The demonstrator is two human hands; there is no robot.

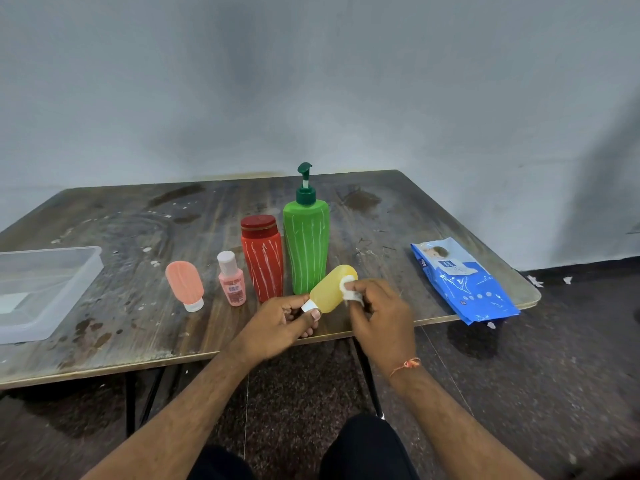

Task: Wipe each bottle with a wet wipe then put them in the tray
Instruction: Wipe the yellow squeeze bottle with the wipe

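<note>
Left hand [277,323]: pinches the white cap end of the small yellow plastic bottle [332,289], held tilted above the table's near edge.
Right hand [379,313]: fingers curled round a crumpled white wet wipe [350,289], pressed against the yellow bottle's side.
Worn wooden table [138,334]: bare room along the near left edge.
Row behind the hands: peach squeeze tube [185,284], small pink bottle [231,280], red striped bottle [262,258], green pump bottle [306,237], all upright.
Clear plastic tray [69,285]: far left.
Blue wipes packet [464,282]: right, overhanging the edge.

Yellow bottle [333,288], white-striped red bottle [263,263] and green bottle [306,247]
</note>
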